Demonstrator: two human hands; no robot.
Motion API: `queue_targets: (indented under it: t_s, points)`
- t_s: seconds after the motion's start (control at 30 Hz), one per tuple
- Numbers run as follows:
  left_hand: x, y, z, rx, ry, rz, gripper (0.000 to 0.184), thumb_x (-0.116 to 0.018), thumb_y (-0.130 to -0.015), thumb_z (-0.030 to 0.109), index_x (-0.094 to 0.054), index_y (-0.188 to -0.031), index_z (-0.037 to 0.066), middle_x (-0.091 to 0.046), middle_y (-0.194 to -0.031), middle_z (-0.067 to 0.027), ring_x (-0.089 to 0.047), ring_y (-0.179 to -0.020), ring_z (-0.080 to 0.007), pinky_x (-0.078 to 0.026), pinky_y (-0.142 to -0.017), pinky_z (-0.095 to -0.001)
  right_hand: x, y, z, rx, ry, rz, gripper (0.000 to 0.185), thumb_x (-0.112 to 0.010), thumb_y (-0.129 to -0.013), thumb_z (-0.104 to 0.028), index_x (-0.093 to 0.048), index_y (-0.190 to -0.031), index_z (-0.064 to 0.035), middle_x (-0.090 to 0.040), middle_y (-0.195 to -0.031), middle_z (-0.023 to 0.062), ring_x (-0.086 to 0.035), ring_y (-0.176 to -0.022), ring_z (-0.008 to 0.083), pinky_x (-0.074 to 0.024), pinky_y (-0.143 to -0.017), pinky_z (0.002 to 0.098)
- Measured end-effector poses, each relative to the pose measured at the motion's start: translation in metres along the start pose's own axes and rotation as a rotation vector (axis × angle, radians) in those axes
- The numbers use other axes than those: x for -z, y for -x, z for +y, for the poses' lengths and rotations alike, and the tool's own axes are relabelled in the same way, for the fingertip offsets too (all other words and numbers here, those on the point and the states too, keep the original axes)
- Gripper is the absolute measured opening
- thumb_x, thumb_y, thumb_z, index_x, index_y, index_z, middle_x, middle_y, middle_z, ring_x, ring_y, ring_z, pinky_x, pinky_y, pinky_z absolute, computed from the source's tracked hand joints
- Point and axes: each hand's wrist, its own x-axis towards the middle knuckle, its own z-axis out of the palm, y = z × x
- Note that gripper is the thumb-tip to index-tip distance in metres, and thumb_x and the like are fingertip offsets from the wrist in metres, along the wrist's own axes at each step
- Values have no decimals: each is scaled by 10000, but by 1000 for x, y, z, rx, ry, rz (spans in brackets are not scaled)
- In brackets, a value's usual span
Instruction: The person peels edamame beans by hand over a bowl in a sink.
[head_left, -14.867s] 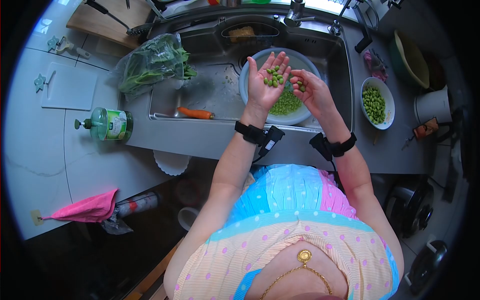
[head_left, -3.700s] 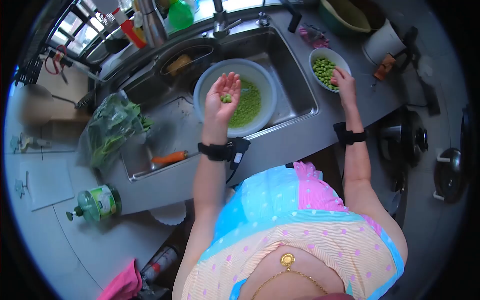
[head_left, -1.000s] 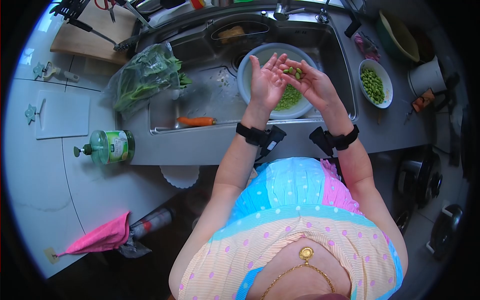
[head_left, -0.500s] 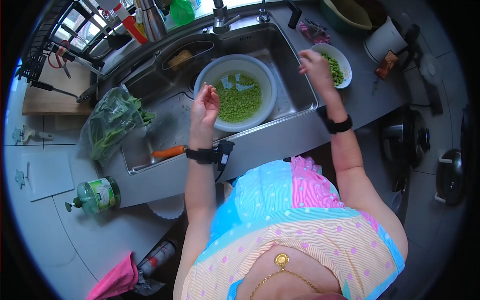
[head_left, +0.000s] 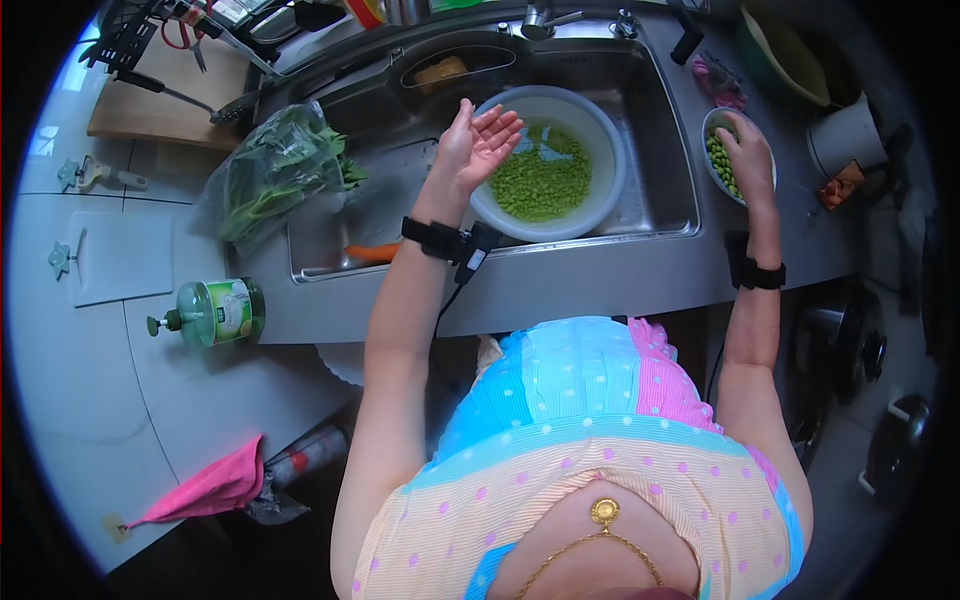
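My right hand (head_left: 752,160) reaches down into a white bowl (head_left: 767,180) of shelled green beans (head_left: 720,160), its fingers curled onto the beans and the fingertips partly hidden. Palm up and with fingers spread, my left hand (head_left: 480,148) hangs over the left rim of a large pale basin (head_left: 607,190). Nothing lies in that palm. Water and many small green bean pieces (head_left: 540,185) fill the basin's lower part. The basin stands in the steel sink (head_left: 665,150).
A plastic bag of leafy greens (head_left: 285,170) lies over the sink's left side, near a carrot (head_left: 372,253). A soap bottle (head_left: 222,312) lies to the left. The tap (head_left: 540,20) stands behind the basin. A white kettle (head_left: 848,140) is right of the bowl.
My right hand has gone from above the bowl's left edge down into the beans. The left hand has opened, its fingers spreading. The whole view has shifted.
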Motion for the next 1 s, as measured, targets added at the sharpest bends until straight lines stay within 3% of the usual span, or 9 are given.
queue_targets:
  t_s: [0.13, 0.23, 0.43, 0.53, 0.63, 0.77, 0.87, 0.9, 1.0]
  points:
    - [18, -25, 15, -92, -156, 40, 320, -592, -843, 229, -504, -1001, -35, -572, -935, -142, -591, -803, -254, -514, -750, -344, -18, -1, -51, 125, -131, -154, 266, -550, -811, -163, -567, -1032, -15, -585, -990, 174, -561, -912, 323, -432, -796, 372]
    - [32, -35, 39, -440, -626, 345, 199, -669, -729, 50, -552, -878, -11, -596, -796, -97, -591, -679, -212, -508, -640, -285, -35, 2, -81, 158, -227, -254, 236, -556, -808, -132, -567, -1011, -11, -591, -956, 169, -572, -877, 323, -452, -762, 369]
    - [112, -72, 96, -558, -1231, 715, 180, -657, -621, 94, -606, -784, 36, -622, -676, -112, -615, -688, -172, -487, -637, -291, -65, 6, -98, 241, -264, -412, 259, -581, -790, -84, -555, -1033, 1, -591, -905, 158, -597, -797, 279, -470, -718, 332]
    - [158, -94, 99, -515, -1548, 796, 262, -676, -606, 151, -633, -844, 52, -650, -776, -133, -635, -751, -198, -489, -705, -332, -73, 2, -105, 278, -230, -425, 252, -578, -786, -75, -556, -1025, 4, -592, -902, 160, -595, -802, 287, -470, -717, 331]
    - [205, -117, 59, 31, -2160, 871, 447, -698, -622, 189, -597, -1038, 61, -457, -1225, -226, -452, -1125, -355, -417, -886, -362, -79, -3, -112, 293, -292, -454, 239, -569, -786, -64, -560, -1015, 0, -593, -897, 162, -592, -808, 293, -468, -718, 335]
    - [168, -91, 66, -159, -1903, 771, 372, -618, -678, 116, -591, -1038, 26, -377, -1280, -261, -406, -1151, -404, -399, -913, -391, -93, -12, -108, 332, -216, -454, 209, -561, -779, -63, -567, -978, 2, -595, -892, 165, -591, -805, 305, -464, -701, 349]
    - [172, -91, 72, -253, -1878, 750, 300, -559, -702, 60, -607, -993, 8, -488, -1168, -251, -491, -1051, -402, -433, -861, -397, -105, -24, -109, 293, -197, -521, 195, -567, -763, -77, -573, -941, 4, -600, -857, 169, -592, -788, 316, -463, -684, 365]
    - [179, -92, 69, -281, -2034, 738, 249, -512, -724, 38, -626, -943, -1, -612, -926, -209, -583, -896, -372, -469, -783, -385, -116, -26, -106, 274, -193, -536, 189, -572, -755, -83, -574, -923, 4, -601, -838, 172, -592, -781, 321, -463, -680, 371]
    - [206, -97, 55, -551, -2228, 691, 234, -512, -744, 59, -634, -937, 6, -624, -889, -194, -598, -873, -358, -477, -772, -388, -153, -28, -88, 249, -133, -633, 169, -584, -728, -94, -580, -868, 2, -601, -788, 183, -591, -772, 336, -461, -679, 394]
